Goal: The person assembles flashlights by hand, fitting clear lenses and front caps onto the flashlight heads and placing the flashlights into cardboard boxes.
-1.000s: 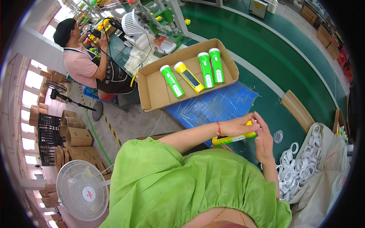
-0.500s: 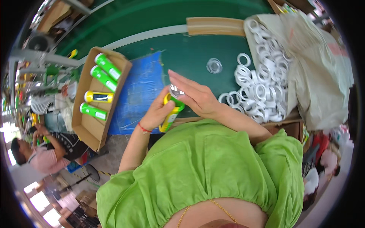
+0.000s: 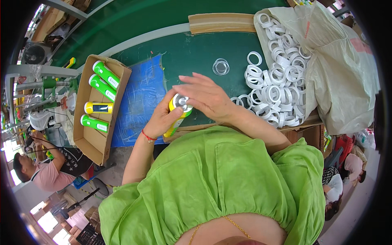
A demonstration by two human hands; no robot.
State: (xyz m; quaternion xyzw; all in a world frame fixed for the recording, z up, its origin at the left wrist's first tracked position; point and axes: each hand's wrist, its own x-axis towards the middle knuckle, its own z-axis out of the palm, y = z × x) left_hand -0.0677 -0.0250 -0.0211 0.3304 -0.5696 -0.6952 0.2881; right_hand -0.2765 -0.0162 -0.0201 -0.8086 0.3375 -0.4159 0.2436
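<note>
My left hand (image 3: 160,118) is closed around a yellow and green flashlight (image 3: 173,125), tilted with its lens end up. A white ring (image 3: 184,107) rims that end, and a shiny silvery reflector shows inside it. Beside the lens end is my right hand (image 3: 210,100), its fingers stretched out and a little apart; the fingers partly cover the ring's far side. Whether they press on it I cannot tell. Farther off on the green table lie a few thin clear discs (image 3: 221,67), stacked unevenly.
On the left, a cardboard tray (image 3: 89,143) holds several green and yellow flashlights, next to a blue sheet (image 3: 136,98). Many white rings (image 3: 281,96) spill from a pale sack (image 3: 337,69) on the right. A cardboard strip (image 3: 222,23) lies at the back. A co-worker (image 3: 51,173) sits far left.
My right hand's fingers have come off the lens and spread slightly, so the white ring and reflector now show. The flashlight stays in my left hand. The whole view has shifted a little.
</note>
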